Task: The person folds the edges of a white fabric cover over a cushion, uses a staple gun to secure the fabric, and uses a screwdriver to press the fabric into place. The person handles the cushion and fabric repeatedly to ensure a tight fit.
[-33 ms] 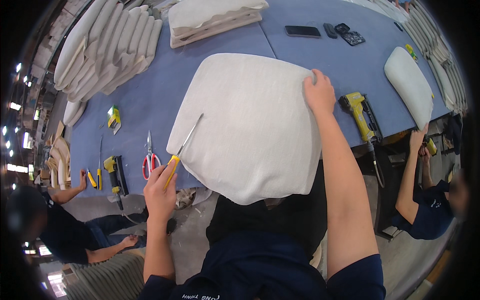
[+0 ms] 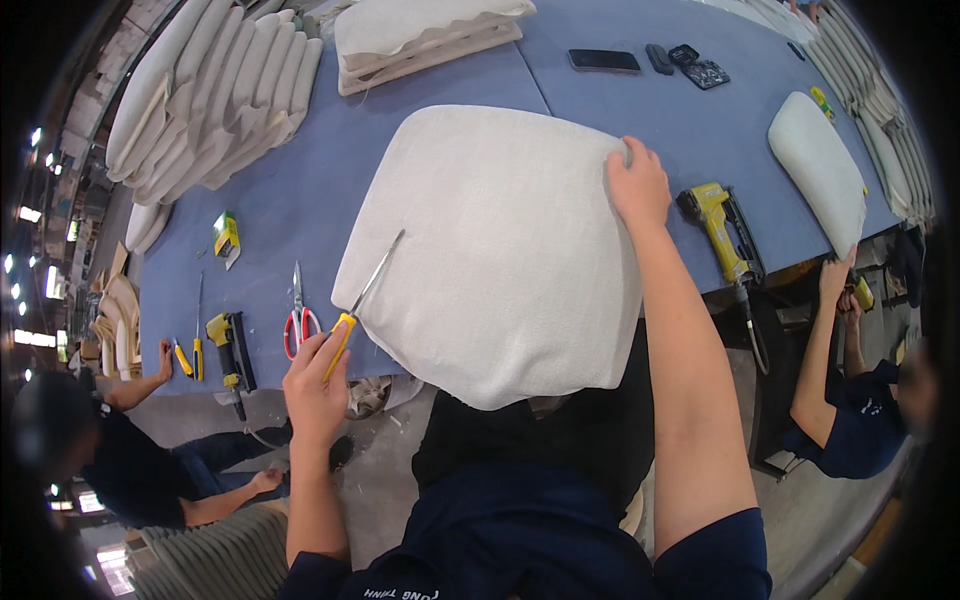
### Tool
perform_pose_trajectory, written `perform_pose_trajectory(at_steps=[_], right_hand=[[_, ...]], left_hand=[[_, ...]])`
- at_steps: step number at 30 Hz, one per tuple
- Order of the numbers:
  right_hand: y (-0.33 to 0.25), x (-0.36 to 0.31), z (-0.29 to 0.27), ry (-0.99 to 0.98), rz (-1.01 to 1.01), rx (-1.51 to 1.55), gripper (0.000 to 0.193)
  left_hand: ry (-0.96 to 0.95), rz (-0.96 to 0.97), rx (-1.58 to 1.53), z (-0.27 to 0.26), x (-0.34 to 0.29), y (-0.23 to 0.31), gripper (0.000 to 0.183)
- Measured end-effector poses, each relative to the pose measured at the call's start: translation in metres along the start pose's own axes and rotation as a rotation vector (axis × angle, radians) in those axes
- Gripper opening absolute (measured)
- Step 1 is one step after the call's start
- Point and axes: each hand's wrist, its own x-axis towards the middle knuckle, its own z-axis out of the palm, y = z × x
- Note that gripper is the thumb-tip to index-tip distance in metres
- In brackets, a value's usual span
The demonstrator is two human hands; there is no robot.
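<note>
A pale fabric-covered seat pad [image 2: 500, 240] lies before me, overhanging the near table edge. My right hand [image 2: 640, 182] holds its far right corner, thumb on top and fingers curled over the edge. In my left hand [image 2: 316, 385] is a screwdriver [image 2: 342, 335] with a yellow handle. Its long metal shaft slants up over the pad's left side, the tip above the fabric; I cannot tell if it touches. Red-handled scissors [image 2: 298, 322] lie just beyond my left hand. A yellow-and-black staple gun [image 2: 722, 230] rests right of my right forearm.
Stacked pale pads [image 2: 215, 100] stand at the far left of the blue table [image 2: 290, 190], another stack [image 2: 430, 40] at the back. Nearby lie a phone [image 2: 604, 62], a small yellow box [image 2: 227, 238] and a second staple gun [image 2: 231, 350]. Co-workers are at both sides; one touches another pad [image 2: 815, 170].
</note>
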Motion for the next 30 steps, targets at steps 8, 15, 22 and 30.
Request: perform_pose_trajectory(at_steps=[8, 15, 22, 30], right_hand=[[-0.001, 0.002, 0.002, 0.008, 0.018, -0.016, 0.058], [-0.004, 0.001, 0.0, -0.007, 0.029, -0.009, 0.058], [0.001, 0.003, 0.002, 0.001, 0.025, -0.01, 0.059], [0.006, 0.003, 0.005, 0.016, -0.021, 0.004, 0.06]], left_hand=[[-0.089, 0.005, 0.041, -0.02, 0.005, -0.009, 0.045], [-0.117, 0.055, 0.1, -0.028, 0.013, -0.007, 0.048], [-0.118, 0.116, 0.197, -0.033, 0.022, -0.002, 0.051], [0.051, -0.137, -0.147, 0.016, -0.011, 0.006, 0.046]])
